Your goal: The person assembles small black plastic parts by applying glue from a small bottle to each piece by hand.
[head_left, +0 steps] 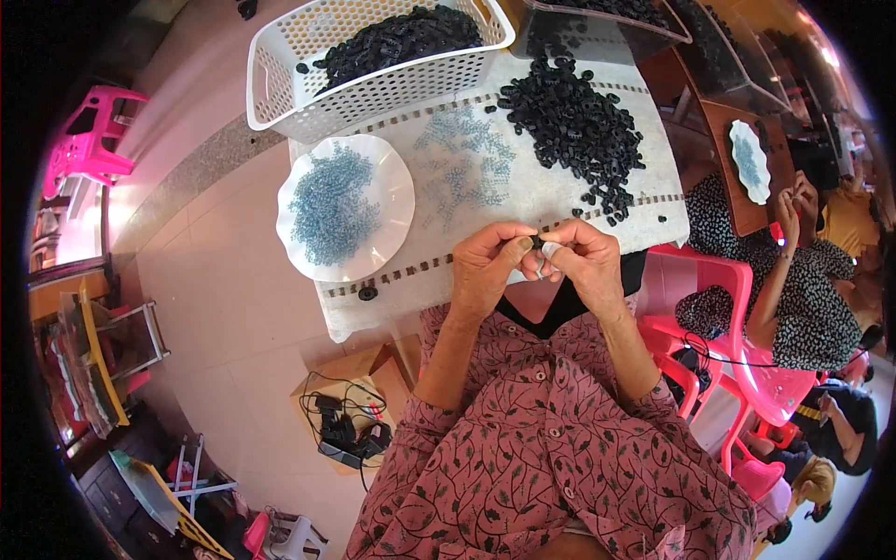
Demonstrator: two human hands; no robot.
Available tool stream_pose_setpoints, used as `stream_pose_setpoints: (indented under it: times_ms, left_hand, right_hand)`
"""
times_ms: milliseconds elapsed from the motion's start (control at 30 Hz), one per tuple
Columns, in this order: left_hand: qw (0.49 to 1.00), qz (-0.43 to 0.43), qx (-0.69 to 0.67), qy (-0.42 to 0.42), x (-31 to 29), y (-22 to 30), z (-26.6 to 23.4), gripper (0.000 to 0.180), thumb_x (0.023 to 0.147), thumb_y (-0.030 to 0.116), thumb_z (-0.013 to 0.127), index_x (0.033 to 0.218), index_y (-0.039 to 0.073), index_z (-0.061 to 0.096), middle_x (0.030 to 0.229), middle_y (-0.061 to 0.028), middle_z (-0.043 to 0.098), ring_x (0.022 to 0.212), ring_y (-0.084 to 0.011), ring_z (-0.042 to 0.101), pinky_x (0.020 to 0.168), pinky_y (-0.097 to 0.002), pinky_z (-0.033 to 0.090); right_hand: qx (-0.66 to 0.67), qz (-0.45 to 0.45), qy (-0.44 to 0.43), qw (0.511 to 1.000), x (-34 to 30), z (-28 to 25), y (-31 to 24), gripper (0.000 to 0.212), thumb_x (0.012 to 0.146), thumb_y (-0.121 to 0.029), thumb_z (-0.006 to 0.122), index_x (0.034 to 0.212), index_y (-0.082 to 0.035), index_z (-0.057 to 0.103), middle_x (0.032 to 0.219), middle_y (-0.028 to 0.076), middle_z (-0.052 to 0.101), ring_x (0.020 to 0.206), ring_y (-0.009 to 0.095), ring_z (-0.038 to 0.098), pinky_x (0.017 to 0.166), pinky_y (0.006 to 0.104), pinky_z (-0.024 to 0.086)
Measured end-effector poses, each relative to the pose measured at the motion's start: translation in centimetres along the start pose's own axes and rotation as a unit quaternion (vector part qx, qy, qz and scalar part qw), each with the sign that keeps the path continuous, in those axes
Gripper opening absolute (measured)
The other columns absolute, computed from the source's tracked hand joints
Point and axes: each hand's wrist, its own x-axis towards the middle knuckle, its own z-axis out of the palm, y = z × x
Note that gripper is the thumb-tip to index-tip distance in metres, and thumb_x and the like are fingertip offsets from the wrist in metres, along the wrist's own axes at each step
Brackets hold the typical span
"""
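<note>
My left hand (pixel 490 266) and my right hand (pixel 590 263) meet just in front of the table's near edge, fingertips pinched together. Between them shows a small black piece (pixel 536 242), mostly covered by the fingers. White wrapping covers some of the fingertips. Beyond my hands, a heap of small black parts (pixel 574 126) spreads over the cloth-covered table (pixel 392 313). Left of that heap lie loose clear bluish pieces (pixel 467 163). More such pieces (pixel 334 205) fill a white scalloped plate (pixel 397 177) at the table's left. One black part (pixel 368 292) sits alone near the front edge.
A white perforated basket (pixel 373 103) of black parts stands at the back, beside a clear bin (pixel 597 42). On the floor, a cardboard box (pixel 392 373) holds cables. To the right are a pink chair (pixel 737 289) and people seated at a brown table (pixel 747 217).
</note>
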Motion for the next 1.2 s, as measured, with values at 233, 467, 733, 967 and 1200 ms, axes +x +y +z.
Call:
stream_pose_setpoints:
  times_ms: [233, 467, 733, 967, 1200]
  left_hand:
    - [0.998, 0.028, 0.049, 0.007, -0.2, -0.1, 0.5, 0.011, 0.089, -0.002, 0.056, 0.098, -0.004, 0.062, 0.077, -0.0068, 0.062, 0.064, -0.0115, 0.059, 0.059, -0.0249, 0.052]
    - [0.99, 0.058, 0.123, 0.022, -0.2, 0.1, 0.7, 0.011, 0.089, -0.002, 0.055, 0.098, -0.003, 0.062, 0.078, -0.0053, 0.062, 0.065, -0.0088, 0.058, 0.06, -0.0227, 0.051]
    - [0.999, 0.009, 0.039, 0.004, -0.2, 0.2, 0.4, 0.013, 0.089, 0.002, 0.057, 0.1, -0.003, 0.063, 0.074, -0.0052, 0.062, 0.061, -0.008, 0.058, 0.055, -0.0219, 0.05]
    - [1.0, -0.019, 0.0, -0.021, -0.2, 0.3, 0.0, 0.014, 0.088, 0.001, 0.058, 0.101, -0.004, 0.063, 0.071, -0.0054, 0.062, 0.058, -0.0094, 0.057, 0.054, -0.022, 0.05]
    - [0.999, 0.004, 0.046, -0.019, -0.2, 0.4, 0.2, 0.013, 0.088, 0.0, 0.059, 0.099, -0.003, 0.064, 0.071, -0.006, 0.062, 0.059, -0.0095, 0.058, 0.053, -0.0219, 0.05]
  right_hand:
    - [-0.033, -0.042, 0.063, 0.997, -0.4, 1.8, 0.1, 0.004, 0.084, 0.0, 0.059, 0.081, 0.002, 0.059, 0.069, 0.004, 0.064, 0.062, 0.004, 0.056, 0.053, 0.019, 0.045]
    - [-0.012, -0.016, 0.017, 1.0, -0.5, 0.4, 0.4, 0.011, 0.086, 0.002, 0.054, 0.092, 0.003, 0.063, 0.077, 0.007, 0.067, 0.068, 0.007, 0.061, 0.057, 0.0202, 0.049]
    - [0.14, 0.059, -0.131, 0.98, 1.0, -3.0, 1.3, 0.017, 0.087, -0.002, 0.059, 0.103, 0.004, 0.063, 0.087, 0.014, 0.067, 0.069, 0.017, 0.066, 0.057, 0.0264, 0.057]
    - [0.187, 0.069, -0.132, 0.971, 1.5, -2.8, 2.3, 0.013, 0.083, -0.005, 0.067, 0.092, 0.002, 0.063, 0.082, 0.012, 0.066, 0.065, 0.015, 0.065, 0.053, 0.0245, 0.055]
    - [0.176, 0.056, -0.1, 0.978, 1.1, -1.8, 2.3, 0.01, 0.083, -0.007, 0.069, 0.084, 0.0, 0.062, 0.073, 0.007, 0.063, 0.058, 0.01, 0.059, 0.048, 0.021, 0.051]
